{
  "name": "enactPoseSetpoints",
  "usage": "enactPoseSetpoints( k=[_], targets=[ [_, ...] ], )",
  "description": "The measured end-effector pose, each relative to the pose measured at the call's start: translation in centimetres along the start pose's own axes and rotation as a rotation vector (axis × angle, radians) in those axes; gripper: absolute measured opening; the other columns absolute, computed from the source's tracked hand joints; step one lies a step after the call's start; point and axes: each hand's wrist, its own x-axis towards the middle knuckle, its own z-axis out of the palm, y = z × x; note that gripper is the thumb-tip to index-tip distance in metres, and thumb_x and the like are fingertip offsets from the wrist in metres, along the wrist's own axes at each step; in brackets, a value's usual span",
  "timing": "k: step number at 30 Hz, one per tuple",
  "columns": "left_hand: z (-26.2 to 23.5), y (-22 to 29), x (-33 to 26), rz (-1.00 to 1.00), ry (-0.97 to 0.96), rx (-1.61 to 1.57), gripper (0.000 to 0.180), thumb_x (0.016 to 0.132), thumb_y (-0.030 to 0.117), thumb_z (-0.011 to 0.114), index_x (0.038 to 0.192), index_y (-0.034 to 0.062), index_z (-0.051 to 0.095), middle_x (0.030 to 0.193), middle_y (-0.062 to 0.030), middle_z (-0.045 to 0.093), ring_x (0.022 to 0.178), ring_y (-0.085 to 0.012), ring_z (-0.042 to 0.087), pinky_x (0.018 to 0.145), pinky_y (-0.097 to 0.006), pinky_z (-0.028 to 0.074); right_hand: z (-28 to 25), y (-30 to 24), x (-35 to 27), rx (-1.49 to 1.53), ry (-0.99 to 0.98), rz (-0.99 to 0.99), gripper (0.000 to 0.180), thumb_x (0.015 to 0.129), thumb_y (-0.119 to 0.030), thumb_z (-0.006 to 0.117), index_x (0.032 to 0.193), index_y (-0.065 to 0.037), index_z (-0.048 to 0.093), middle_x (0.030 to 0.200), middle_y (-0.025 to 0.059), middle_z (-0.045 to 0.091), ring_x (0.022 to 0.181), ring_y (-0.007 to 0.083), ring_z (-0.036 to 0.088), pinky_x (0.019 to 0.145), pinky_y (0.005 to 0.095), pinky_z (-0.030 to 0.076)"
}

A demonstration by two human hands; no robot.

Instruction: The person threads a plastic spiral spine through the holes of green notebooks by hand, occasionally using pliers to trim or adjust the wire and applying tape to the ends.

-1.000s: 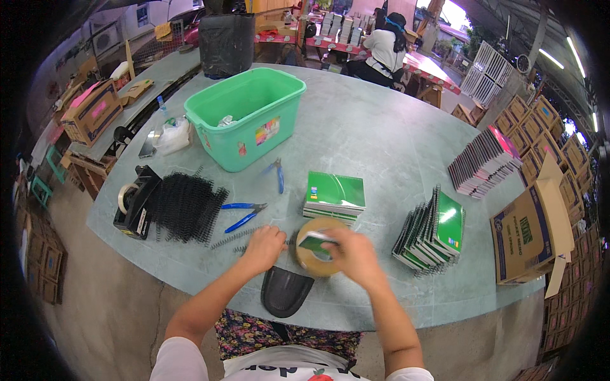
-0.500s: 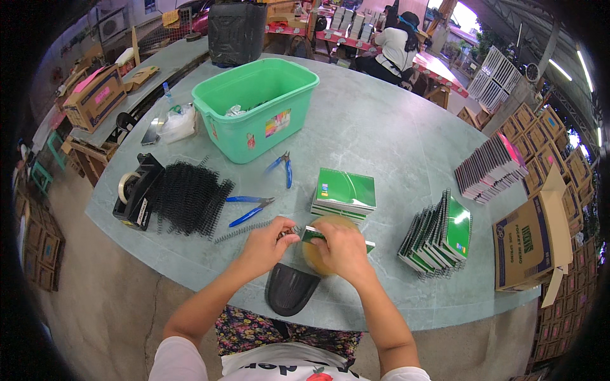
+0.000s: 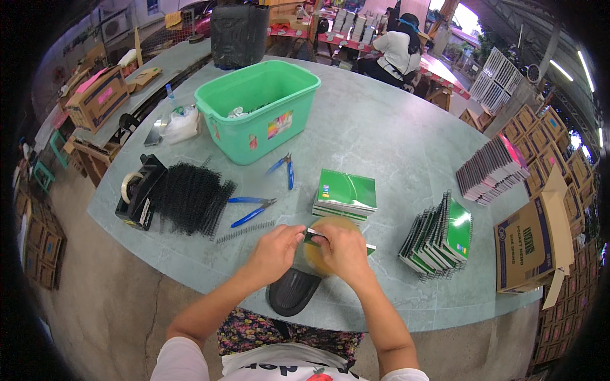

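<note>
Pad (image 3: 293, 292), black and ribbed, lies nearest, by the edge of the table (image 3: 406, 308). Just beyond, the right hand (image 3: 346, 251) grips a small green notebook (image 3: 311, 239) over a tan tape roll (image 3: 337, 223). The left hand (image 3: 277, 251) has its fingertips together at the notebook's left end; whether they pinch anything, I cannot tell. Farther out lie a loose wire coil (image 3: 244, 232), blue-handled nippers (image 3: 254, 210), a black coil heap (image 3: 192, 198) and stacked green notebooks (image 3: 346, 188), then a green plastic tub (image 3: 254, 134).
</note>
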Motion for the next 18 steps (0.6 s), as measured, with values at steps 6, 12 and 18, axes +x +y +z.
enactPoseSetpoints(
  k=[6, 12, 18],
  targets=[
    [0.7, -0.7, 0.1, 0.115, 0.108, 0.06, 0.019, 0.084, 0.008, 0.059, 0.101, -0.0004, 0.059, 0.092, -0.0163, 0.06, 0.082, -0.0341, 0.059, 0.069, -0.04, 0.048, 0.1, -0.1, -0.1, 0.002, 0.002, -0.048, 0.021, 0.078, -0.014, 0.063, 0.099, -0.011, 0.064, 0.075, 0.0103, 0.064, 0.074, 0.0278, 0.063, 0.066, 0.0405, 0.047],
    [-2.9, -2.5, 2.3, -0.134, -0.495, 0.024, 0.023, 0.082, 0.015, 0.065, 0.102, 0.0037, 0.062, 0.089, -0.0147, 0.06, 0.08, -0.0305, 0.06, 0.066, -0.038, 0.048, 0.2, -0.1, 0.0, -0.132, 0.019, -0.1, 0.019, 0.08, -0.017, 0.062, 0.098, -0.011, 0.064, 0.08, 0.0067, 0.064, 0.076, 0.0258, 0.062, 0.066, 0.0381, 0.045],
    [-2.9, -2.1, 2.7, -0.126, -0.423, 0.169, 0.03, 0.084, 0.027, 0.062, 0.104, 0.0046, 0.061, 0.076, -0.0137, 0.063, 0.075, -0.0294, 0.06, 0.068, -0.036, 0.047, 0.8, -0.2, 0.6, 0.033, 0.112, -0.038, 0.017, 0.08, -0.024, 0.063, 0.089, -0.01, 0.062, 0.076, 0.0066, 0.063, 0.075, 0.0265, 0.061, 0.067, 0.0387, 0.044]
  ],
)
